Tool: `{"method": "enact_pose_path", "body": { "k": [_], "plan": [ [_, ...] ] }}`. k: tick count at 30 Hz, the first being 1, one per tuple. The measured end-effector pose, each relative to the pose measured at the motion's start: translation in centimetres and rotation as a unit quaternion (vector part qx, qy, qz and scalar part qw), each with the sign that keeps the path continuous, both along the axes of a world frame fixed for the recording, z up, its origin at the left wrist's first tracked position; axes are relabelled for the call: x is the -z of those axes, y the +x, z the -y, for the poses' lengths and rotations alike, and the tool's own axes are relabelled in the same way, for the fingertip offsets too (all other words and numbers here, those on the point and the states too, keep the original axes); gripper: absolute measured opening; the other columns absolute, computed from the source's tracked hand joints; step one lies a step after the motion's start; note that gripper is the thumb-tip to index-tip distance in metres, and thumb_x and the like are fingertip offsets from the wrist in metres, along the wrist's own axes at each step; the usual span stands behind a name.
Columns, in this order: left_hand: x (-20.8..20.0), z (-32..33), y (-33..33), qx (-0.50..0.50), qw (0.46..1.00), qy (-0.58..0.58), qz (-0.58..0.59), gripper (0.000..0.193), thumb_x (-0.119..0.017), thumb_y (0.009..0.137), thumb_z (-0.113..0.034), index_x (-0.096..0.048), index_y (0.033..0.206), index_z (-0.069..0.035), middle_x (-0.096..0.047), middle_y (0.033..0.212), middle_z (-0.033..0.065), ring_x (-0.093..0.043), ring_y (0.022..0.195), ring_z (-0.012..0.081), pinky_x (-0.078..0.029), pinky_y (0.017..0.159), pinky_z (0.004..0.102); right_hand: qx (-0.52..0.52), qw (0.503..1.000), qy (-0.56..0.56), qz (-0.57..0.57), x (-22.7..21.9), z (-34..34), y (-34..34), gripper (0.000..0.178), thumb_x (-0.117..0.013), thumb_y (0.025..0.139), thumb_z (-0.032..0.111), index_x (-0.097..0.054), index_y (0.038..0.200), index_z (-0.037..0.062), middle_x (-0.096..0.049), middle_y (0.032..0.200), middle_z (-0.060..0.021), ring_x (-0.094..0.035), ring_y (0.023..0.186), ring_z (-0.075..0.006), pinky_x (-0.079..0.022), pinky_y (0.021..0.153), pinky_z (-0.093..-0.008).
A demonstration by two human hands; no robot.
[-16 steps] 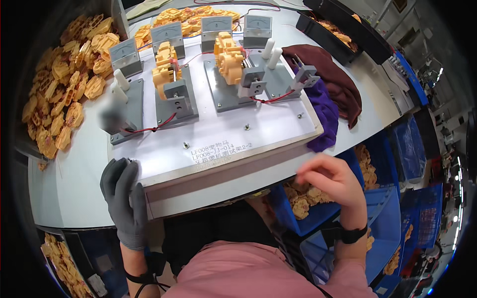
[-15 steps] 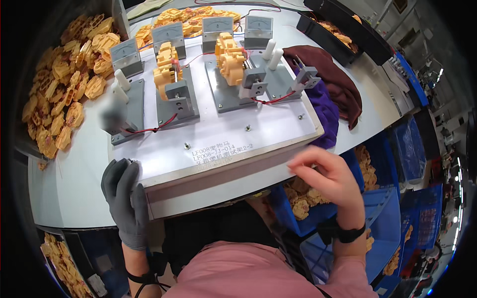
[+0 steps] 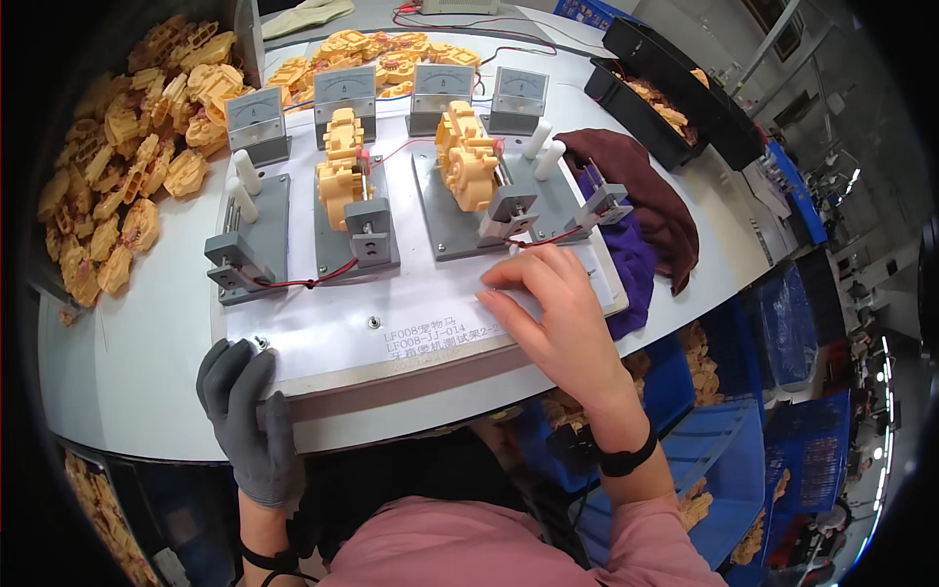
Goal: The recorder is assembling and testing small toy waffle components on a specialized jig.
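Observation:
My left hand, in a grey glove, lies at the front left corner of a white test board. Its fingers stretch beside a small toggle switch, with the thumb apart at the front edge; contact with the switch is unclear. Bare, my right hand hovers over the board's front right, thumb and fingers apart and nothing visible between them. Two yellow plastic gearboxes, a left one and a right one, sit upright in grey clamp fixtures. The outer left fixture holds no gearbox. Another toggle switch shows mid-board.
Several analog meters stand behind the fixtures. Yellow gearboxes heap up in a bin at left and in a pile behind. Purple cloth and brown cloth lie at right. Blue crates stand below the table's right side.
My right hand has moved left and forward, from beside the board's front edge to over it. The left hand stays at the corner. The whole view has shifted slightly.

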State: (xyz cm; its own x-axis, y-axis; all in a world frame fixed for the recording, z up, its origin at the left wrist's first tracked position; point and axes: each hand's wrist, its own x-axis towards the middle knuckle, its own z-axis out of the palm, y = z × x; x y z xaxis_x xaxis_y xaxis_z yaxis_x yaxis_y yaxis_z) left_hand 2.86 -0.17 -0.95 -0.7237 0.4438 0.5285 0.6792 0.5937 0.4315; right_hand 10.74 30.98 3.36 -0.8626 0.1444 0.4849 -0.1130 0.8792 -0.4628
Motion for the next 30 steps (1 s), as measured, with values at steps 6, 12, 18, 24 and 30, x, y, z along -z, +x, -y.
{"method": "enact_pose_path", "body": {
  "k": [6,12,18,24,30],
  "plan": [
    [0.62,-0.39,-0.11,-0.004,1.000,0.027,0.010,0.032,-0.058,0.089,-0.015,-0.064,0.118,-0.001,-0.055,0.127,0.0186,-0.044,0.129,0.0384,-0.034,0.109,0.0478,-0.002,0.999,-0.033,0.043,-0.19,-0.71,0.47,0.011,-0.071,0.085,0.008,-0.068,0.094,0.0016,-0.062,0.098,-0.0104,-0.057,0.102,-0.0291,-0.046,0.089,-0.0366],
    [0.56,-0.47,-0.05,-0.003,0.999,0.038,0.001,0.034,-0.060,0.086,-0.012,-0.066,0.119,-0.003,-0.055,0.126,0.0179,-0.045,0.127,0.0385,-0.037,0.107,0.0474,0.010,0.999,-0.042,0.005,0.32,-0.62,0.47,0.009,-0.072,0.084,0.010,-0.070,0.091,0.0044,-0.062,0.090,-0.0084,-0.057,0.093,-0.0284,-0.044,0.084,-0.0380],
    [0.65,-0.30,-0.25,0.001,0.999,0.031,-0.017,0.035,-0.061,0.085,-0.011,-0.066,0.119,-0.004,-0.056,0.126,0.0171,-0.046,0.127,0.0377,-0.038,0.107,0.0463,0.020,0.999,-0.048,0.015,0.34,-0.09,0.09,0.008,-0.070,0.087,0.011,-0.068,0.089,0.0036,-0.062,0.086,-0.0074,-0.057,0.086,-0.0270,-0.043,0.080,-0.0381],
    [0.64,-0.38,-0.25,-0.001,0.999,0.047,-0.016,0.034,-0.063,0.084,-0.011,-0.066,0.118,-0.004,-0.057,0.124,0.0167,-0.047,0.126,0.0373,-0.039,0.106,0.0450,0.022,0.998,-0.050,0.012,0.43,-0.05,0.03,0.007,-0.069,0.087,0.011,-0.068,0.089,0.0038,-0.062,0.085,-0.0067,-0.057,0.086,-0.0261,-0.043,0.080,-0.0381],
    [0.99,-0.46,-0.44,-0.003,0.998,0.055,-0.017,0.034,-0.064,0.082,-0.011,-0.068,0.115,-0.005,-0.058,0.123,0.0165,-0.048,0.125,0.0372,-0.040,0.105,0.0452,0.032,0.999,-0.037,0.003,0.61,-0.03,0.27,0.006,-0.070,0.086,0.010,-0.068,0.089,0.0051,-0.062,0.086,-0.0057,-0.058,0.086,-0.0254,-0.043,0.081,-0.0371]
  ]
}}
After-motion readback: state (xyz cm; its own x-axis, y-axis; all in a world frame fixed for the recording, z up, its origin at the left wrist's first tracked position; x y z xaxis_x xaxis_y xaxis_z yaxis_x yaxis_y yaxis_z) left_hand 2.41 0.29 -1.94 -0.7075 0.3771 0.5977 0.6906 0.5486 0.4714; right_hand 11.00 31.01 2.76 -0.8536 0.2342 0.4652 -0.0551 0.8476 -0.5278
